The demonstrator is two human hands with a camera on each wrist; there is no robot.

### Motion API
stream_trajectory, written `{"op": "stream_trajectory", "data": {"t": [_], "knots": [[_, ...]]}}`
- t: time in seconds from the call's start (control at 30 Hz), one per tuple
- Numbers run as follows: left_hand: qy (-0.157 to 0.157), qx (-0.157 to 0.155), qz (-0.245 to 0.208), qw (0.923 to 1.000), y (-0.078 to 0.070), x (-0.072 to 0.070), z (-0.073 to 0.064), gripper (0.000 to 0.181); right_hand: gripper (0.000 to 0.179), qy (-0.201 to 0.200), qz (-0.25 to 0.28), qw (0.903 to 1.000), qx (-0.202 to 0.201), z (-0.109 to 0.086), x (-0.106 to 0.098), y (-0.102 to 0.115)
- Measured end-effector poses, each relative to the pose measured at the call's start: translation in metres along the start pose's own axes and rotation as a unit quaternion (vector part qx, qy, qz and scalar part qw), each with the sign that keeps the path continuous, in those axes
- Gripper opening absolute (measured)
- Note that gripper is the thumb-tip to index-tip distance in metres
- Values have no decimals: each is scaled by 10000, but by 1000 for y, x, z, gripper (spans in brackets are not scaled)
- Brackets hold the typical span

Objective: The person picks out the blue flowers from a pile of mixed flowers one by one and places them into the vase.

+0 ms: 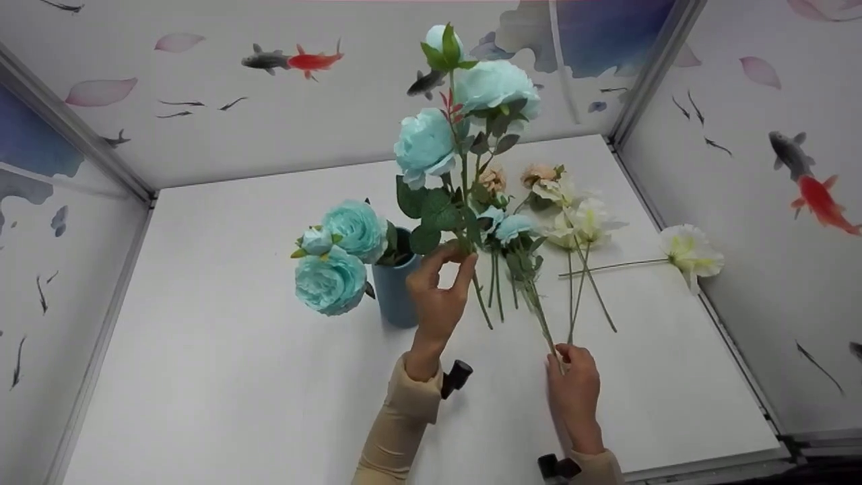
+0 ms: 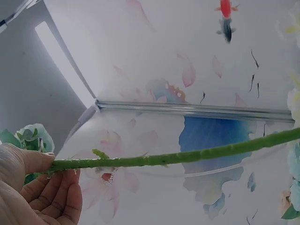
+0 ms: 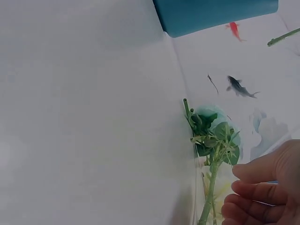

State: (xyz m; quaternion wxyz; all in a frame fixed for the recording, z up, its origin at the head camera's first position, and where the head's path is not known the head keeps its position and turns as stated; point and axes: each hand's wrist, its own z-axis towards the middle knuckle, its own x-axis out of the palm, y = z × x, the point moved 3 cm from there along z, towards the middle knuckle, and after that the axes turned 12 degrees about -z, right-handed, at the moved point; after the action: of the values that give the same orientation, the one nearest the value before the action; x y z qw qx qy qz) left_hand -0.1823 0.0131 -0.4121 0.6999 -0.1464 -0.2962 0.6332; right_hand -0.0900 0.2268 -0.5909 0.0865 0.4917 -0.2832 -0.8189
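Left hand (image 1: 438,303) pinches spray (image 1: 427,143) | long axis steep, cut end (image 1: 490,327) near-right | vase (image 1: 396,296) just left, left hand nearer | right hand (image 1: 577,387): grip, cannot tell

You are at a booth-like workspace, a studio or lab stall perhaps; the pictures cannot settle which. A plain white tabletop (image 1: 222,377) spreads beneath your left fingers (image 1: 425,265) and right fingers (image 1: 576,360). Beyond them and to either side stand pale wall panels (image 1: 209,145) printed with fish (image 1: 315,62) and petals (image 1: 101,92), edged by metal rails (image 2: 197,109). Above your left fingers glows a strip light (image 2: 64,64).
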Motion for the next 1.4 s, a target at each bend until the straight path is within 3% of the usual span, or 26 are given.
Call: {"op": "stream_trajectory", "data": {"t": [0.17,0.43,0.63,0.73,1.03,1.4], "knots": [[-81,385,412,9984,-8,0,9,10,15,501,-138,9979,384,1,0,-3],[-324,820,845,9925,-21,-6,25,30,15,921,-90,9936,644,2,1,-4],[-984,1408,1245,9772,-38,-8,32,24,14,865,-75,9949,506,2,1,-5],[-1100,1666,1412,9697,-45,-6,38,30,15,963,-52,9939,528,2,2,-6],[-1320,1729,1826,9588,-56,-10,56,28,12,1239,-68,9905,587,4,5,-10],[-1745,1861,1847,9491,-61,-18,66,32,12,1341,-46,9882,744,4,6,-13]]}}
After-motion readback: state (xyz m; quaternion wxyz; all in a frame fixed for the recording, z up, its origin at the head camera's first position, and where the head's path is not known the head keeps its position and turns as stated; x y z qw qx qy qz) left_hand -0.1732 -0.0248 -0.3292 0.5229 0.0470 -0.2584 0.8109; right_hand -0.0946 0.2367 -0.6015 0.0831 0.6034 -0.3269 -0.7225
